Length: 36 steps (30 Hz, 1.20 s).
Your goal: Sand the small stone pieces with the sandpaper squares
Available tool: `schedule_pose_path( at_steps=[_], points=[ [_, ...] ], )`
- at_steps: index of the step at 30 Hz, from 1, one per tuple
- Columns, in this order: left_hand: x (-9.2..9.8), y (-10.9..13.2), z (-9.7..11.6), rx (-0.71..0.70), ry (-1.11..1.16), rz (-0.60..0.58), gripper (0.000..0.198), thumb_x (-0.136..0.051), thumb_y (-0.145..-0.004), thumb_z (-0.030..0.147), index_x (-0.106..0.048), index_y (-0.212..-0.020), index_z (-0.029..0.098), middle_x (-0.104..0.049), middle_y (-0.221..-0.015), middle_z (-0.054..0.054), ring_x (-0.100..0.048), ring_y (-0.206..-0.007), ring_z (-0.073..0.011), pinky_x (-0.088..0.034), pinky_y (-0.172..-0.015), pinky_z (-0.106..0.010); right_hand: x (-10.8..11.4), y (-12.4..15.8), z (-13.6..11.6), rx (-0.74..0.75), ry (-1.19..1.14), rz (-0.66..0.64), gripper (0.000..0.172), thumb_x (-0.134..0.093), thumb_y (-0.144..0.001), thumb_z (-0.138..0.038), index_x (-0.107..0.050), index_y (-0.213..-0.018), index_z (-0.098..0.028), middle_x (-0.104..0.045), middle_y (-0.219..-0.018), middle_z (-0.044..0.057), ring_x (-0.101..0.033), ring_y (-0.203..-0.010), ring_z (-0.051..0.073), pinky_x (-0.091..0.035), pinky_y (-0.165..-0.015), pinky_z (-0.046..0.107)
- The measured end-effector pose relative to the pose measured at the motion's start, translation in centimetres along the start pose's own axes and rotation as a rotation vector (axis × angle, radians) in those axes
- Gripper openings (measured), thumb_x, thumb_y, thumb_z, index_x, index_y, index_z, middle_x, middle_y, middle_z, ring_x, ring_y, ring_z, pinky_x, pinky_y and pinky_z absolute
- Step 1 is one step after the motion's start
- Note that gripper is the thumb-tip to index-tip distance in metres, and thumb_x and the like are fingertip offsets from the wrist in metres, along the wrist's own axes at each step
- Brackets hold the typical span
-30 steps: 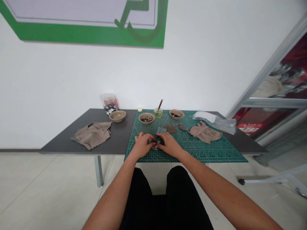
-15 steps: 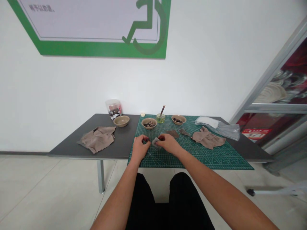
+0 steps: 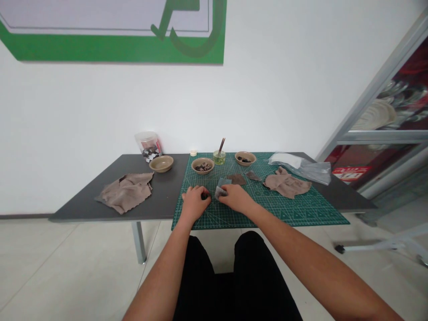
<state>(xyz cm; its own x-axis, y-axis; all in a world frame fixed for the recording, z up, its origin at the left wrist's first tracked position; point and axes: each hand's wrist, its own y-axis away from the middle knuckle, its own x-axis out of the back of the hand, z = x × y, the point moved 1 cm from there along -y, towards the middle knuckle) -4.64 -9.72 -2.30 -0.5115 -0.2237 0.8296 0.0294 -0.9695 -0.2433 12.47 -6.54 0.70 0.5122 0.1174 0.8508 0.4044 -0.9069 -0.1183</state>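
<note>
Over the green cutting mat [image 3: 267, 209], my left hand [image 3: 194, 203] is closed with its fingertips pinched around a small dark piece [image 3: 204, 195], mostly hidden by the fingers. My right hand [image 3: 236, 198] grips a small folded grey sheet [image 3: 220, 192] that looks like sandpaper, just right of the left fingertips. A bluish flat square [image 3: 223, 182] lies behind the right fingers. Beside it is a brown square sheet [image 3: 236, 179], and further right a crumpled grey-brown sheet [image 3: 253, 175].
Behind the hands stand a bowl of small brown pieces [image 3: 203, 166], a glass jar holding thin sticks [image 3: 219, 157] and a bowl of dark pieces [image 3: 245, 158]. Left are an empty bowl [image 3: 161, 164], a plastic tub [image 3: 148, 146] and a cloth [image 3: 129, 191]. Right are another cloth [image 3: 287, 183] and a plastic bag [image 3: 310, 170].
The camera view has shifted slightly. My right hand's grey sheet is now turned more upright, and the bluish square behind it shows more. Both hands keep their pinched grip.
</note>
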Motion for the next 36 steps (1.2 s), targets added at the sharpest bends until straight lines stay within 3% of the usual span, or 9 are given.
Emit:
schedule_pose_path(
  at_steps=[8, 11, 15, 19, 22, 25, 27, 30, 36],
  points=[
    [0.3, 0.3, -0.8, -0.013, 0.425, 0.037, 0.006, -0.057, -0.078, 0.024, -0.061, -0.082, 0.021, -0.061, -0.075, 0.001, -0.057, -0.073, -0.0154, -0.043, -0.072, -0.028, -0.2, -0.8, -0.2, 0.077, -0.316, 0.081, 0.013, -0.061, -0.07, -0.023, -0.048, -0.067, -0.02, -0.049, -0.061, -0.005, -0.046, -0.06, 0.011, -0.029, -0.056, 0.024],
    [0.4, 0.4, -1.1, 0.015, 0.488, 0.079, 0.008, -0.057, -0.079, 0.027, -0.063, -0.081, 0.02, -0.062, -0.075, 0.002, -0.057, -0.073, -0.0146, -0.043, -0.07, -0.026, -1.0, -1.7, -0.5, 0.123, -0.46, 0.055, 0.01, -0.057, -0.075, -0.024, -0.049, -0.07, -0.02, -0.051, -0.065, -0.005, -0.048, -0.064, 0.012, -0.033, -0.06, 0.024],
    [0.4, 0.4, -1.3, 0.058, 0.547, 0.121, 0.008, -0.059, -0.078, 0.028, -0.061, -0.078, 0.019, -0.061, -0.07, 0.003, -0.056, -0.067, -0.0131, -0.043, -0.066, -0.025, -2.1, -3.4, -0.7, 0.128, -0.643, -0.007, 0.019, -0.058, -0.079, -0.035, -0.053, -0.07, -0.018, -0.052, -0.065, -0.004, -0.048, -0.062, 0.012, -0.035, -0.059, 0.025],
    [0.2, 0.2, -1.5, 0.148, 0.693, 0.128, 0.014, -0.064, -0.076, 0.033, -0.061, -0.075, 0.019, -0.066, -0.072, 0.002, -0.06, -0.068, -0.0139, -0.046, -0.067, -0.026, -3.2, -5.2, -0.6, 0.145, -0.955, -0.095, 0.024, -0.07, -0.071, -0.036, -0.057, -0.077, -0.018, -0.058, -0.067, -0.004, -0.051, -0.06, 0.011, -0.04, -0.058, 0.024],
    [0.0, 0.0, -1.8, 0.21, 0.825, 0.172, 0.021, -0.071, -0.071, 0.033, -0.063, -0.084, 0.019, -0.07, -0.08, -0.001, -0.064, -0.074, -0.0157, -0.05, -0.072, -0.028, -3.7, -6.4, -0.5, 0.169, -1.081, -0.094, 0.037, -0.077, -0.065, -0.034, -0.059, -0.094, -0.018, -0.061, -0.066, -0.005, -0.055, -0.058, 0.011, -0.043, -0.056, 0.024],
    [0.1, -0.1, -2.0, 0.265, 0.864, 0.172, 0.031, -0.074, -0.067, 0.033, -0.066, -0.094, 0.019, -0.071, -0.084, -0.002, -0.066, -0.077, -0.0171, -0.052, -0.075, -0.03, -3.6, -7.1, -0.2, 0.187, -1.059, -0.106, 0.028, -0.075, -0.069, -0.034, -0.065, -0.091, -0.018, -0.065, -0.068, -0.002, -0.058, -0.06, 0.012, -0.046, -0.059, 0.024],
    [0.6, -0.4, -2.0, 0.287, 0.833, 0.117, 0.028, -0.075, -0.067, 0.033, -0.068, -0.09, 0.018, -0.072, -0.082, -0.003, -0.067, -0.075, -0.0173, -0.052, -0.074, -0.03, -3.3, -7.3, -0.1, 0.201, -1.016, -0.124, 0.019, -0.071, -0.074, -0.034, -0.068, -0.081, -0.017, -0.067, -0.072, 0.0, -0.061, -0.065, 0.013, -0.048, -0.063, 0.026],
    [1.9, -1.3, -1.9, 0.272, 0.787, 0.102, 0.026, -0.077, -0.066, 0.032, -0.07, -0.087, 0.019, -0.074, -0.084, -0.003, -0.067, -0.076, -0.0176, -0.052, -0.074, -0.03, -2.6, -7.3, 0.2, 0.245, -0.914, -0.118, 0.015, -0.069, -0.077, -0.032, -0.072, -0.082, -0.018, -0.071, -0.076, 0.001, -0.065, -0.074, 0.016, -0.049, -0.071, 0.028],
    [3.6, -5.1, -1.2, 0.152, 0.613, 0.13, 0.032, -0.078, -0.065, 0.034, -0.073, -0.091, 0.018, -0.073, -0.079, -0.003, -0.066, -0.072, -0.0176, -0.051, -0.071, -0.03, -1.7, -7.8, 1.5, 0.285, -0.868, 0.074, 0.012, -0.071, -0.077, -0.03, -0.076, -0.084, -0.022, -0.074, -0.088, 0.003, -0.068, -0.087, 0.019, -0.05, -0.084, 0.034]
  ],
)
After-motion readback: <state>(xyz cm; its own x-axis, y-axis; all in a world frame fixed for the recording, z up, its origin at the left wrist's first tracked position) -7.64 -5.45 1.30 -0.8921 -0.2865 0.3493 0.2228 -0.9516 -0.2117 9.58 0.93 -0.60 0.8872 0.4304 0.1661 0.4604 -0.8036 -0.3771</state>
